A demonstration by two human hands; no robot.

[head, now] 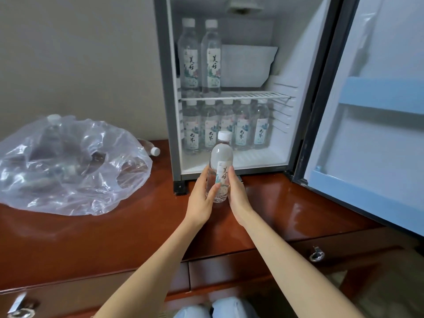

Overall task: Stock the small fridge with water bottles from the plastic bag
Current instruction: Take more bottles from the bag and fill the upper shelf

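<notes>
A clear water bottle (220, 161) with a white cap stands upright in front of the open small fridge (165, 92). My left hand (202, 198) and my right hand (237, 193) grip its lower half from both sides, just above the desk. Two bottles (200, 58) stand at the left of the wire shelf (252, 95). A row of several bottles (229, 127) fills the fridge floor below. The clear plastic bag (68, 166) lies at left with more bottles inside, and one bottle's cap (155, 151) pokes out behind it.
The fridge sits on a glossy reddish wooden desk (275, 203). Its door (371, 115) hangs open to the right, with blue shelf rails. Drawers with metal pulls (316, 254) run under the desk's front edge. A white pouch (245, 65) lies at the back of the upper shelf.
</notes>
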